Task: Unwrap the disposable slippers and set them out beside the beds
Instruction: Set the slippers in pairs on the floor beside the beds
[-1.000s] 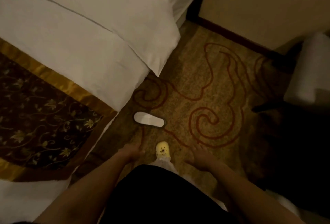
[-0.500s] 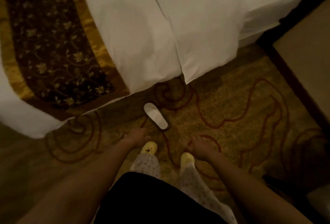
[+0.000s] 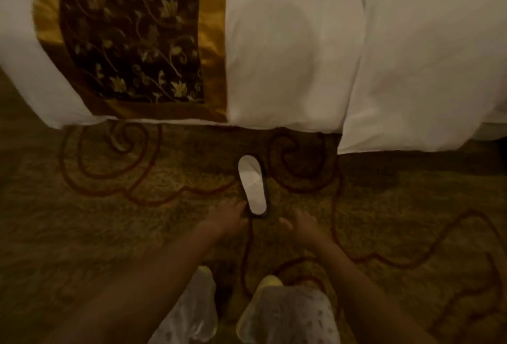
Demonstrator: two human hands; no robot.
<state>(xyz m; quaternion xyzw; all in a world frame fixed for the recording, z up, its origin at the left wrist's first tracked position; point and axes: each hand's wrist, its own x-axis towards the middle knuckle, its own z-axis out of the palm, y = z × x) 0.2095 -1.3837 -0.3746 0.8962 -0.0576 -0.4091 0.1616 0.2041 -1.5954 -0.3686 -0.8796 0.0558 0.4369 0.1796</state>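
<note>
A white disposable slipper [image 3: 251, 184] with a dark sole edge lies on the patterned carpet just in front of the bed [image 3: 288, 55], lengthwise towards the bed. It may be a stacked pair; I cannot tell. My left hand [image 3: 226, 214] is low by the slipper's near end, fingers extended, its fingertips at the slipper's left edge. My right hand [image 3: 301, 224] is to the right of the slipper's near end, fingers relaxed, holding nothing and apart from it.
The bed's white duvet hangs to the floor across the top, with a dark floral and gold runner [image 3: 131, 31] on the left. My feet in yellow shoes [image 3: 270, 280] stand on the carpet [image 3: 109, 220] below my hands.
My view has swung round to face the bed side squarely. Both hands have moved down and forward to the slipper, which has stayed in place on the carpet.
</note>
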